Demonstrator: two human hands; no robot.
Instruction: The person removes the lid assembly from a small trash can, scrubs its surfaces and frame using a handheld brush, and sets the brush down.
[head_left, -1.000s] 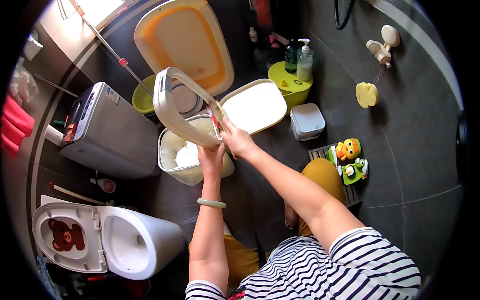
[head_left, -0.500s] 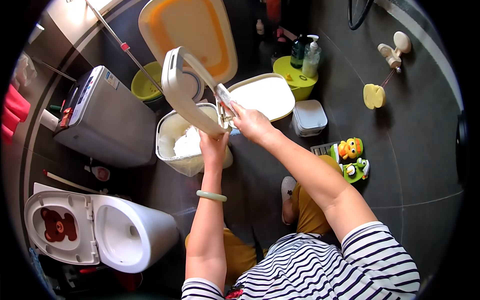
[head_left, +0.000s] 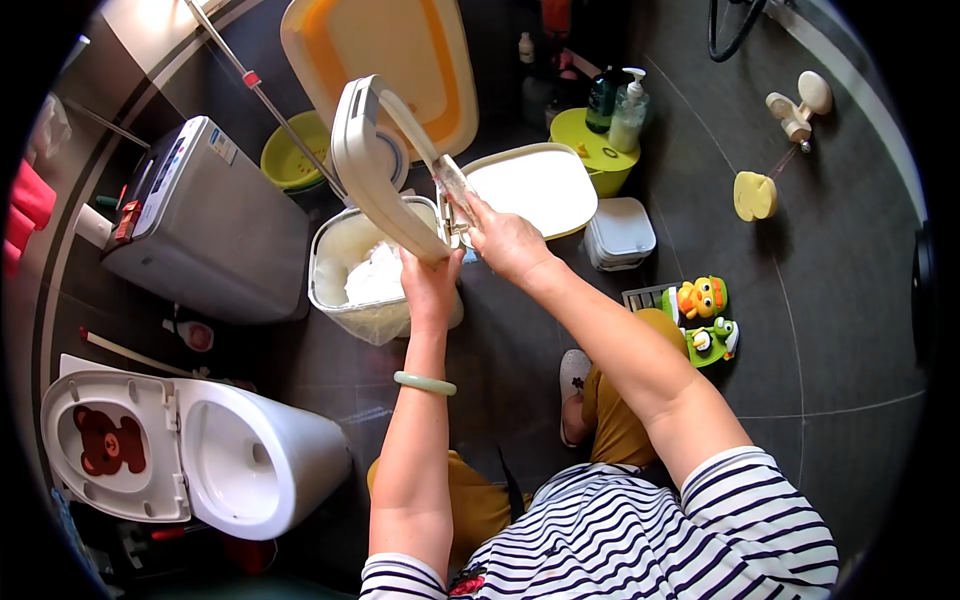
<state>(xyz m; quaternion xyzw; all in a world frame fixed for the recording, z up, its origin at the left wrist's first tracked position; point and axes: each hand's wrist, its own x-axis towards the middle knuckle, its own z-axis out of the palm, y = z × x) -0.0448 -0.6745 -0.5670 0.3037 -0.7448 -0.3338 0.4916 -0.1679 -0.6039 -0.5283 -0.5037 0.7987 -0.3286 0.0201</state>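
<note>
My left hand [head_left: 430,285] is closed on the lower end of a white bin lid frame [head_left: 378,190], a rounded ring tilted upright above the bin. In my right hand [head_left: 510,245] is a crumpled grey-white wipe [head_left: 455,185], pressed along the frame's inner side; the fingertips are partly hidden. The frame's flat white lid [head_left: 535,190] hangs folded out to the right, near the metal hinge. Below and left of the frame stands the open trash bin [head_left: 335,310], lined with a plastic bag and holding white crumpled paper [head_left: 376,275].
A toilet [head_left: 300,460] with raised lid stands lower left, beneath a grey washing machine [head_left: 215,230]. Behind the bin are a green basin [head_left: 290,160], a mop pole and a large tub. A green stool [head_left: 590,150] with bottles, a white box [head_left: 620,235] and toy figures [head_left: 700,297] are to the right.
The frame has risen slightly and turned a little more upright in my left hand. My right hand has shifted slightly up along it with the wipe. The view has also shifted slightly.
</note>
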